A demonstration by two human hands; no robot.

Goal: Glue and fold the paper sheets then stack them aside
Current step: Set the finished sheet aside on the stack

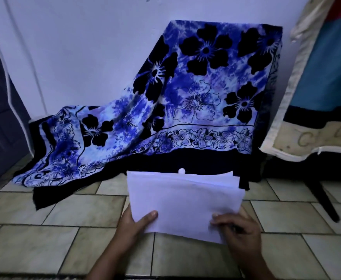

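A single head-worn wide-angle camera looks forward and down from close above the tiled floor (pixel 68 245), facing the cloth-draped furniture (pixel 206 81) and wall (pixel 84 47) beyond

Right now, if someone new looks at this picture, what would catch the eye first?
First comes the blue flowered cloth, draped over something against the wall and spilling down to the tiled floor on the left. Next are the white paper sheets, held up low in the middle by the left hand and the right hand. A small white round thing peeks over their top edge.
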